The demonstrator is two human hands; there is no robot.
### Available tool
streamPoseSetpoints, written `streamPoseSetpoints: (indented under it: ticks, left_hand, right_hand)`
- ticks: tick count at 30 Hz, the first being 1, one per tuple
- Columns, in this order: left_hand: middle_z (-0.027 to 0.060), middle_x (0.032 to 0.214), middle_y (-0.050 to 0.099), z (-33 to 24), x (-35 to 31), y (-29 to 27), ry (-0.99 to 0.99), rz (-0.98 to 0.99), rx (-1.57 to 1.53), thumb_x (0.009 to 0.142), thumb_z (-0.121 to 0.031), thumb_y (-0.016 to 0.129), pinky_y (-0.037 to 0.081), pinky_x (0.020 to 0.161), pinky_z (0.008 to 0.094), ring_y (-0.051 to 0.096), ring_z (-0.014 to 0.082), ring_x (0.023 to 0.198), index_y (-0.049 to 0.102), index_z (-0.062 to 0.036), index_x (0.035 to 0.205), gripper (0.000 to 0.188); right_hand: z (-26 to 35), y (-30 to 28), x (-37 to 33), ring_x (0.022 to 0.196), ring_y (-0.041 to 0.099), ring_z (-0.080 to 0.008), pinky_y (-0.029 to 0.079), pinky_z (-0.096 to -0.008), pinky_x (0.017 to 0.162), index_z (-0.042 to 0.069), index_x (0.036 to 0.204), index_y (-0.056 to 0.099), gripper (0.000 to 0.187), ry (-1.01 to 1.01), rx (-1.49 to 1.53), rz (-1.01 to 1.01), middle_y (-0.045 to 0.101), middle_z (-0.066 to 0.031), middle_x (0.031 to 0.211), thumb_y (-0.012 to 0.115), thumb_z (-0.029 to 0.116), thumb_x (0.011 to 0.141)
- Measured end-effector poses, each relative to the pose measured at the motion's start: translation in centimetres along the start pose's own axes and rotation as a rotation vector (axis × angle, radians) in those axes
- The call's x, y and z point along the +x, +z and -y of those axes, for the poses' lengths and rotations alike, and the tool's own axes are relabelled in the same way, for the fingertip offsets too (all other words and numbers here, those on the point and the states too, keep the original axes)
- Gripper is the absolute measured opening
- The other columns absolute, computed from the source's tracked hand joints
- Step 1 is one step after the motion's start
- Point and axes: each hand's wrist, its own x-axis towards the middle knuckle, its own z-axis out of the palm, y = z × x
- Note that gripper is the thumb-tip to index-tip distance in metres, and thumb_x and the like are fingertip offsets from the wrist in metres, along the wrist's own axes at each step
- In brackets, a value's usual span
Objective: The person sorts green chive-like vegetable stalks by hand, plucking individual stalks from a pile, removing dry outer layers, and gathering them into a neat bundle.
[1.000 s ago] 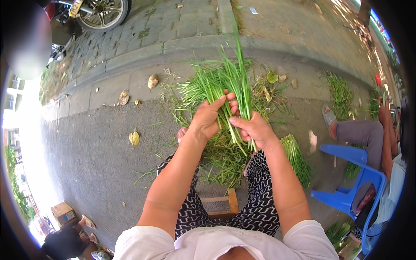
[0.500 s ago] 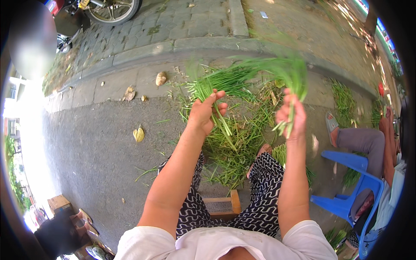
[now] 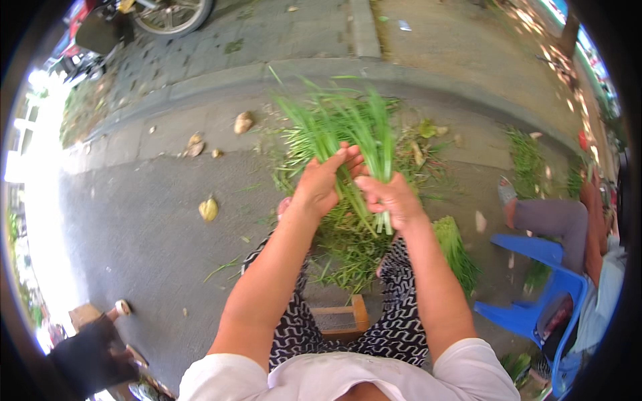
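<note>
My left hand [image 3: 321,185] is closed around a bunch of long green garlic chives [image 3: 313,137], leaves pointing away from me. Close beside it, my right hand [image 3: 399,202] grips a second, smaller bunch [image 3: 380,137], its pale stalk ends sticking out below the fingers. The two hands nearly meet in front of my knees, and the leaf tips are smeared by motion. Behind them lies a heap of chives [image 3: 294,144] on the ground. Loose trimmings [image 3: 341,257] are scattered between my feet. A neat bundle of chives [image 3: 456,250] rests by my right leg.
A wooden stool [image 3: 361,313] shows between my legs. To the right are a blue plastic chair [image 3: 528,248], a seated person's leg [image 3: 552,217] and more greens [image 3: 527,160]. A kerb [image 3: 267,75] runs across the far side, with a motorbike wheel [image 3: 175,17] beyond.
My right hand has swung left and toward me with its bunch, from well apart to close beside my left hand. The left hand has barely moved.
</note>
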Motion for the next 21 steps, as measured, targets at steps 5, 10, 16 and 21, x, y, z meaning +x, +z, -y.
streamPoseSetpoints:
  ticks: [5, 10, 16, 21]
  left_hand:
    - [0.0091, 0.094, 0.062, 1.6, 0.2, 1.4, 0.089, -0.024, 0.076, 0.085, -0.006, 0.056, 0.051, 0.073, 0.0310, 0.059, 0.0173, 0.084, 0.059, 0.0018, 0.096, 0.014]
    - [0.0093, 0.100, 0.060, 2.2, 0.3, 2.5, 0.136, -0.111, 0.120, 0.084, -0.006, 0.057, 0.045, 0.082, 0.0326, 0.055, 0.0199, 0.095, 0.057, -0.0008, 0.101, 0.018]
    - [0.0069, 0.098, 0.059, 4.7, 2.5, 1.4, 0.040, 0.036, -0.015, 0.089, -0.009, 0.051, 0.049, 0.079, 0.0288, 0.057, 0.0161, 0.089, 0.054, 0.0003, 0.106, 0.020]
    - [0.0067, 0.100, 0.059, 5.3, 1.9, 3.3, 0.020, 0.113, -0.016, 0.092, -0.011, 0.046, 0.048, 0.082, 0.0284, 0.056, 0.0160, 0.092, 0.051, -0.0002, 0.108, 0.021]
  right_hand:
    - [-0.8, -0.2, 0.9, 0.054, 0.049, -0.0033, 0.036, -0.0159, 0.041, 0.014, 0.113, 0.057, 0.041, -0.158, -0.255, -0.080, 0.063, -0.0014, 0.091, 0.068, 0.015, 0.074]
    - [1.4, 0.3, 0.0, 0.065, 0.058, -0.0151, 0.049, -0.0282, 0.062, 0.010, 0.108, 0.059, 0.029, -0.103, -0.547, -0.088, 0.063, -0.0076, 0.085, 0.061, 0.016, 0.079]
    - [-0.8, -2.1, -0.5, 0.078, 0.058, -0.0172, 0.046, -0.0303, 0.074, -0.001, 0.099, 0.057, 0.024, -0.408, -0.410, -0.147, 0.063, -0.0094, 0.085, 0.058, 0.006, 0.076]
    - [-0.7, -3.4, -1.4, 0.060, 0.052, -0.0108, 0.044, -0.0260, 0.056, 0.000, 0.101, 0.056, 0.024, -0.408, -0.227, -0.131, 0.057, -0.0042, 0.071, 0.058, 0.009, 0.079]
